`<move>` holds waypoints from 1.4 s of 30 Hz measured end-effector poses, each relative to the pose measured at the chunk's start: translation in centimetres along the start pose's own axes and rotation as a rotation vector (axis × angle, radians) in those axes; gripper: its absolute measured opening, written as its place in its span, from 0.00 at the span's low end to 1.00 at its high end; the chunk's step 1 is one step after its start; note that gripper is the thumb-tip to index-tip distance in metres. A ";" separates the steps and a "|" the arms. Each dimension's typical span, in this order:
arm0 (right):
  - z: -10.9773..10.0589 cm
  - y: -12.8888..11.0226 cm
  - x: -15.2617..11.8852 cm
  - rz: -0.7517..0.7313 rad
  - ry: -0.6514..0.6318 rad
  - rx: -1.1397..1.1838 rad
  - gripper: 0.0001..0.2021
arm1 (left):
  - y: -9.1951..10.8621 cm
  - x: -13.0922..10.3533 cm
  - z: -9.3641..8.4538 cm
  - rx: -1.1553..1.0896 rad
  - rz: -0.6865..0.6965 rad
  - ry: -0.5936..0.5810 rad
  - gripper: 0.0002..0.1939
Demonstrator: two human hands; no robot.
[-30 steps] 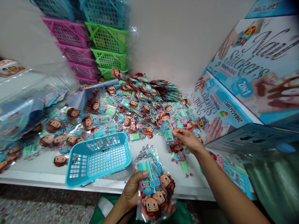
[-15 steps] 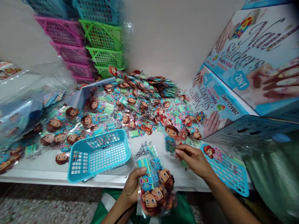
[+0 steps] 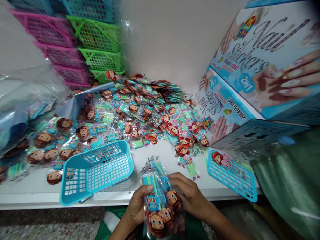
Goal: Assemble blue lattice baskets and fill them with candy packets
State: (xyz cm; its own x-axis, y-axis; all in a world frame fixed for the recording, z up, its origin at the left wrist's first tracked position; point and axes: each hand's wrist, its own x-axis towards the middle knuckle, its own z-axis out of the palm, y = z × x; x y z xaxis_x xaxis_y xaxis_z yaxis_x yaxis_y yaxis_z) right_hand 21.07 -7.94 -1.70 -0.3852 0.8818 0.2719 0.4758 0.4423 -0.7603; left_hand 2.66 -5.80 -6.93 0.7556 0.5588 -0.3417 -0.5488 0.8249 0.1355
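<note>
My left hand (image 3: 138, 204) is closed on a fanned bunch of clear candy packets (image 3: 159, 207) with cartoon heads, its thumb on top, just past the table's front edge. At the bunch's right side is my right hand (image 3: 190, 194), its fingers bent and partly behind the packets; what they hold is hidden. Beyond the hands, a big heap of similar packets (image 3: 133, 108) spreads over the white table. An open blue basket (image 3: 109, 169) sits to the left of the hands. A flat blue perforated piece (image 3: 231, 177) lies to the right with a red-haired packet (image 3: 221, 160) on it.
Pink baskets (image 3: 59, 55) and green baskets (image 3: 100, 36) are stacked at the back left. Clear plastic bags (image 3: 28, 100) lie at the left. Nail sticker boxes (image 3: 252, 60) stand at the right, above a green bag (image 3: 290, 175).
My right hand has moved left and down to the bunch; the single packet it was holding is no longer visible apart from the bunch. The camera view has shifted slightly right.
</note>
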 end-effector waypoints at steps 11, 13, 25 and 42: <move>-3.6 6.6 -0.5 0.713 0.048 -0.615 0.25 | 0.2 -0.3 0.4 0.030 0.049 0.089 0.24; -4.3 8.0 0.0 0.787 -0.051 -0.740 0.24 | 0.2 -0.4 0.3 0.024 0.050 0.073 0.26; -4.8 4.5 0.2 -0.103 -0.035 -0.272 0.17 | 0.4 -0.3 -0.2 -0.076 0.031 -0.098 0.26; -2.2 8.7 21.0 0.296 0.211 -0.266 0.20 | 0.6 0.4 -0.2 -0.042 0.046 -0.071 0.24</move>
State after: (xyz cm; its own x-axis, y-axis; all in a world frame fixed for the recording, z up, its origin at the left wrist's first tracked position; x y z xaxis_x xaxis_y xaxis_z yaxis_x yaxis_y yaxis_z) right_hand 18.86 14.82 -1.30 -0.0456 0.9785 0.2011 0.7386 0.1685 -0.6527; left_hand 2.55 -5.07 -7.23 0.7521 0.6017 -0.2690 -0.5966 0.7949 0.1099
